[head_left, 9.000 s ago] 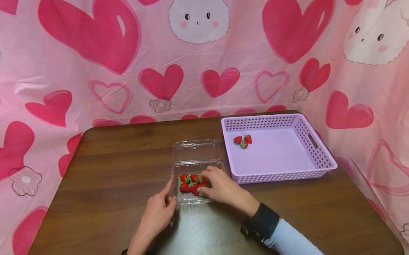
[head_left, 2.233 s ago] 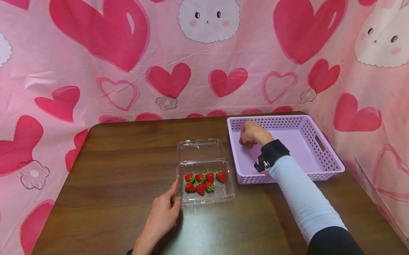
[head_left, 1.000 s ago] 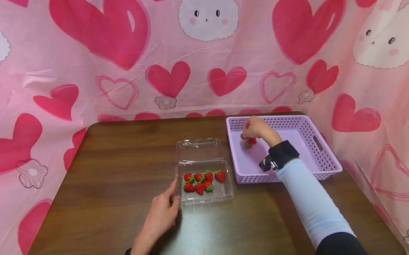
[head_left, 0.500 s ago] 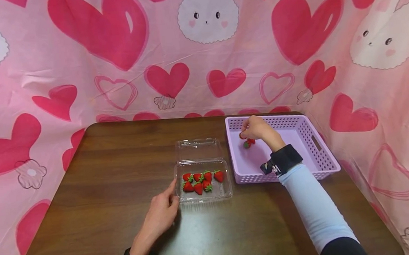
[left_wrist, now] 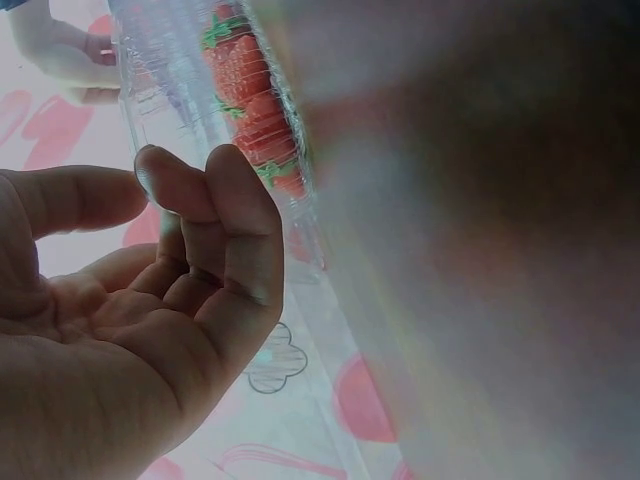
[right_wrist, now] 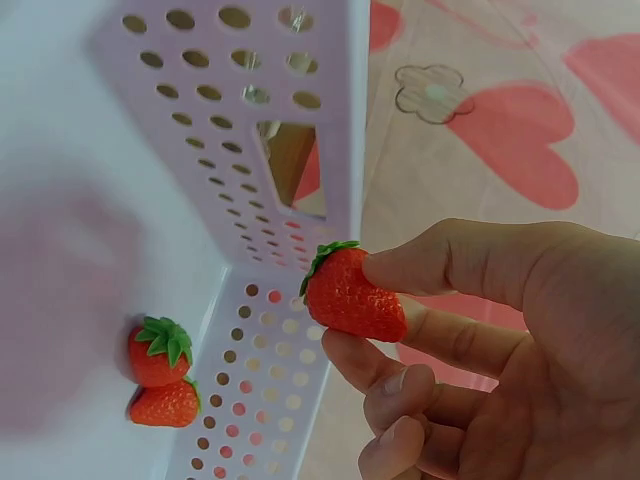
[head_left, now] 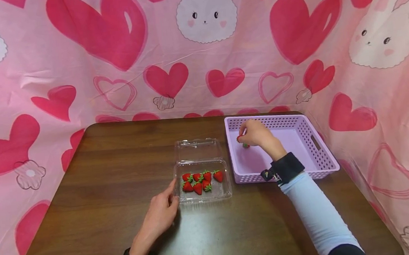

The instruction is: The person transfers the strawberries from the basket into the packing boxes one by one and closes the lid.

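My right hand [head_left: 257, 134] is over the left part of the lilac basket [head_left: 279, 174], pinching a strawberry [right_wrist: 355, 295] between thumb and fingers. Two more strawberries [right_wrist: 160, 352] lie together on the basket floor, mostly hidden by the hand in the head view. To the left stands a clear plastic clamshell box [head_left: 222, 193] with its lid [head_left: 198, 149] folded back. Several red strawberries [head_left: 197, 189] sit in it in two rows, leaves on. My left hand [head_left: 159, 212] rests at the box's left side, index finger extended along the wall; its other fingers are loosely bent.
Both containers stand on a dark brown wooden table [head_left: 120, 172]. The basket has perforated walls and a handle slot on its right side. A pink cloth [head_left: 120, 98] with hearts and rabbits hangs behind and on both sides.
Over the earlier frames, my right hand went from the clamshell box to the basket and lifted a strawberry there. Lately it has shifted slightly toward me. My left hand stays beside the box.
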Motion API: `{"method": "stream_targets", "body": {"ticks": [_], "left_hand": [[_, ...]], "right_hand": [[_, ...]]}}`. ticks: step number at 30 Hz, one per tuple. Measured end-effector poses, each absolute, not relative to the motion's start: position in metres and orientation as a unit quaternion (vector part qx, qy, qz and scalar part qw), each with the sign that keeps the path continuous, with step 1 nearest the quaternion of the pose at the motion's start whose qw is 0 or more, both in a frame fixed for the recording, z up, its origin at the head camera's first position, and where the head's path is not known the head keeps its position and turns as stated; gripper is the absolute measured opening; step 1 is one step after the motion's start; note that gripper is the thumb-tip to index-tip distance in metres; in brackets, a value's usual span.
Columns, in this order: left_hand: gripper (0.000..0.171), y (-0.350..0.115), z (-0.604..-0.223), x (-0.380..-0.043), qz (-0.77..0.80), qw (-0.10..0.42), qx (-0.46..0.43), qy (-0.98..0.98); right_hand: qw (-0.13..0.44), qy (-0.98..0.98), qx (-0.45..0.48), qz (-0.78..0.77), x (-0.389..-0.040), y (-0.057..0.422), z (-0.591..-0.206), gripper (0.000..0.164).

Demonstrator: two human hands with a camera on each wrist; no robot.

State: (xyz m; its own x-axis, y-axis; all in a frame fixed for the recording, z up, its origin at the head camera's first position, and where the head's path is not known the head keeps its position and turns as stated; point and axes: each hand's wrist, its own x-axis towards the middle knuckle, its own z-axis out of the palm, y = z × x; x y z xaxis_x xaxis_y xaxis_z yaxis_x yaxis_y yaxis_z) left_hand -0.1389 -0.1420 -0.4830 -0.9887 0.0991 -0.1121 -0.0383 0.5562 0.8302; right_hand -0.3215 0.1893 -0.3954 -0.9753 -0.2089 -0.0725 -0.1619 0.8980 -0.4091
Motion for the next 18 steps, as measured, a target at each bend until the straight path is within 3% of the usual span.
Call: {"method": "stream_targets", "body": {"ticks": [18], "left_hand": [[0.062,-0.142,-0.482,-0.138,0.475,0.087,0.008,0.876]], "right_hand": [[0.025,0.972,-0.115,-0.202,-0.282,0.173,-0.389,0.011]]}}
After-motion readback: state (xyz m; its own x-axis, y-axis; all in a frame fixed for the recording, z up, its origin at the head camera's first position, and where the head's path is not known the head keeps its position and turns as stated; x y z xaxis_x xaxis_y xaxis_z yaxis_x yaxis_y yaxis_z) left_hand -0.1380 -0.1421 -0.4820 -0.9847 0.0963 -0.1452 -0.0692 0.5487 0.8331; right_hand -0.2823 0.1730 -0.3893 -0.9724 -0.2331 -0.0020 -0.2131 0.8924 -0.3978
